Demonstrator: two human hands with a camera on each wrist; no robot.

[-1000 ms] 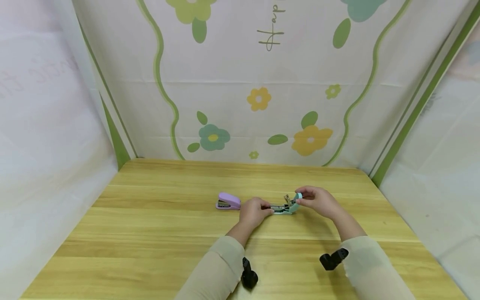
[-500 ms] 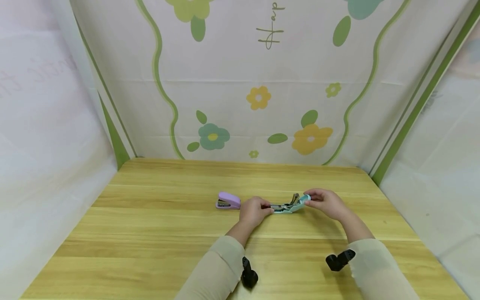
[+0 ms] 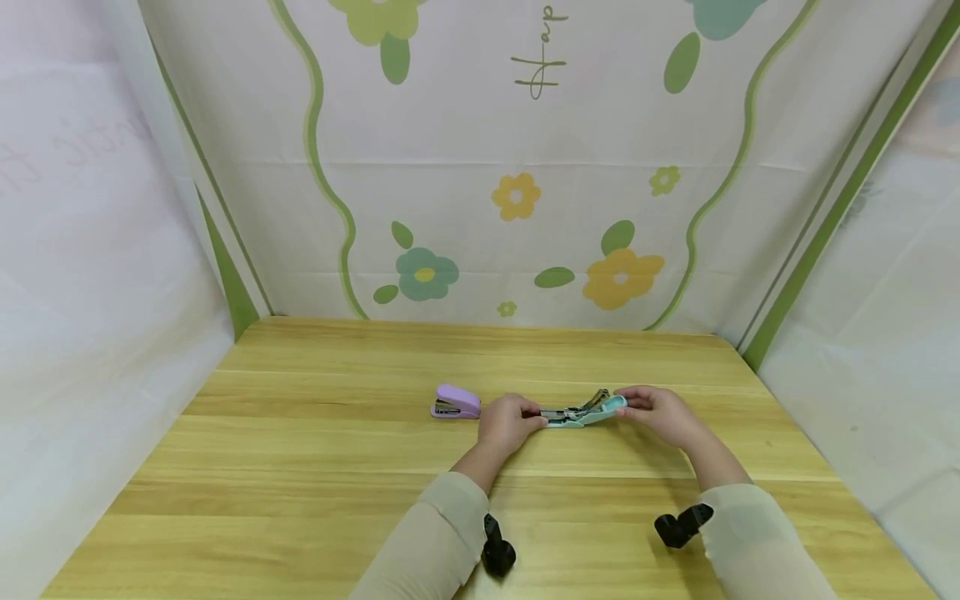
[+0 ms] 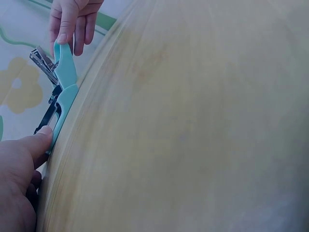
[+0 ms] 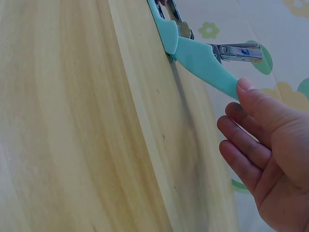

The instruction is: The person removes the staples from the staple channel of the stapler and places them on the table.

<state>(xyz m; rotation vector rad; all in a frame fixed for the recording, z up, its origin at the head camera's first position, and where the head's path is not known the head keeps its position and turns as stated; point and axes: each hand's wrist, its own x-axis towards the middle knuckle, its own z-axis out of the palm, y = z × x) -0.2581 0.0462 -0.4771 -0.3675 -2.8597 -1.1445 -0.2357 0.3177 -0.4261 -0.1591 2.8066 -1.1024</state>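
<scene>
A mint-green stapler (image 3: 596,414) lies spread wide on the table, its top cover swung over to the right. My left hand (image 3: 508,423) pinches the end of its base between thumb and fingers. With thumb and fingertips, my right hand (image 3: 660,414) holds the tip of the raised cover; its other fingers hang loosely below in the right wrist view. A metal staple-driving part (image 5: 244,52) sticks up from the cover. In the left wrist view the dark staple channel (image 4: 47,116) shows beside the left thumb. The base's left end is hidden by the left hand.
A purple stapler (image 3: 456,402) sits on the wooden table (image 3: 300,483) just left of my left hand. Behind the table hangs a white cloth (image 3: 450,125) with flowers, and more cloth stands at both sides.
My right hand has moved right and slightly down, swinging the green stapler's cover further back and flatter. The left hand and the purple stapler have stayed in place.
</scene>
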